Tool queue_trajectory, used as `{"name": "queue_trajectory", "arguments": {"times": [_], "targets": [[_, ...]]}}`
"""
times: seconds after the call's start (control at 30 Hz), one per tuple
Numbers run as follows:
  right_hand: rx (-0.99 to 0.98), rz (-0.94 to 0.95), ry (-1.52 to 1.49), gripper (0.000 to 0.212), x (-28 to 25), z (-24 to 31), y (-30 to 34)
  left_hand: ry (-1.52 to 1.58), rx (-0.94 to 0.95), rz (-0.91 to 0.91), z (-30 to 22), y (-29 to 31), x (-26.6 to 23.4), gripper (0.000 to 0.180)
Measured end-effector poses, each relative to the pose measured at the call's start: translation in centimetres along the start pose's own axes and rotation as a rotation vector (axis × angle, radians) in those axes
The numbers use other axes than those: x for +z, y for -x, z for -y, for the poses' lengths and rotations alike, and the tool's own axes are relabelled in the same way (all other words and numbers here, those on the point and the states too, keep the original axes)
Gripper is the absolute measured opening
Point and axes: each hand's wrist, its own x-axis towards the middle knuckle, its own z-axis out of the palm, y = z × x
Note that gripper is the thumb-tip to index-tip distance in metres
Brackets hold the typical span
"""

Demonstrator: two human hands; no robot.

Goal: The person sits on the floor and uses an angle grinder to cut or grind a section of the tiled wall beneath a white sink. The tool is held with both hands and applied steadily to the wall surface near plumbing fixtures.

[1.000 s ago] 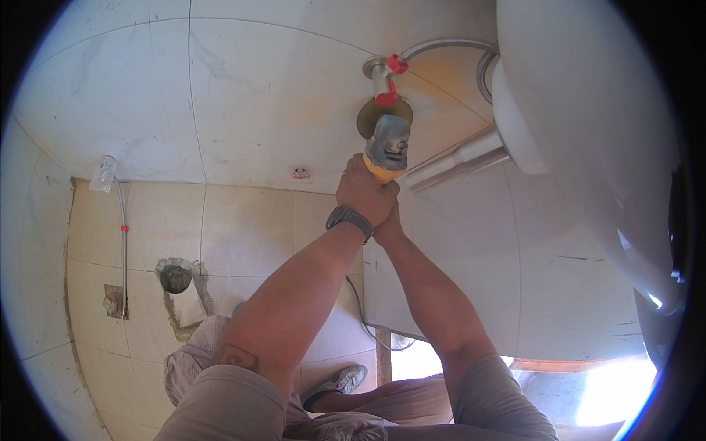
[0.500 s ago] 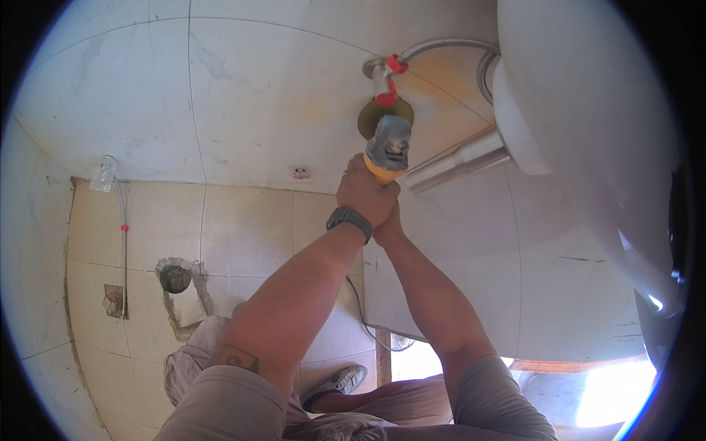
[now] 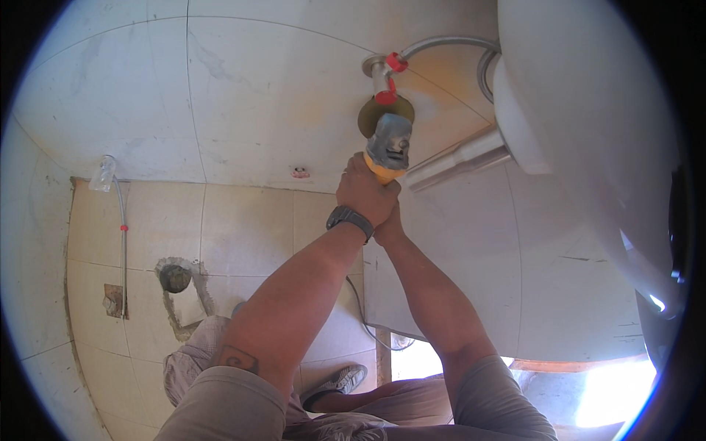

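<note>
Both of my hands are closed around an angle grinder point(image 3: 389, 143) with a dark grey head and a yellow body. My left hand point(image 3: 362, 189), a dark watch on its wrist, wraps the body just behind the head. Lower down, my right hand point(image 3: 390, 220) grips the rear part, mostly hidden behind the left. The round, brownish disc point(image 3: 372, 117) faces the tiled wall, just below an angle valve point(image 3: 382, 82) with red fittings. Whether the disc touches the wall, I cannot tell.
A white basin point(image 3: 588, 125) fills the right side, with a metal drain pipe point(image 3: 460, 158) jutting toward the grinder. A braided hose point(image 3: 448, 41) runs from the valve to it. At left are a hanging hose point(image 3: 123, 257) and a rough floor hole point(image 3: 176, 279). A cable point(image 3: 358, 298) trails below my hands.
The grinder's head has tilted very slightly. My hands keep the same grip and nearly the same place.
</note>
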Motion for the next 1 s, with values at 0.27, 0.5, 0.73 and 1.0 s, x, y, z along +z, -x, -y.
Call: {"name": "queue_trajectory", "arguments": {"times": [0.27, 0.5, 0.73, 1.0], "targets": [[0.047, -0.036, -0.164, 0.067, 0.5, 0.6, 0.0, -0.033, 0.008, 0.001, 0.0, -0.3, -0.1, 0.063], [0.034, -0.026, -0.067, 0.062, 0.0, 1.1, 0.0, -0.042, -0.001, 0.014, -0.4, -0.1, -0.2, 0.064], [0.047, 0.033, 0.055, 0.05, -0.5, 1.8, 0.3, -0.029, -0.012, 0.022, -0.4, 0.1, -0.3, 0.065], [0.145, 0.0, -0.183, 0.055, 1.0, -0.4, 0.4, -0.072, -0.03, 0.069, 0.3, -0.3, 0.2, 0.065]]}}
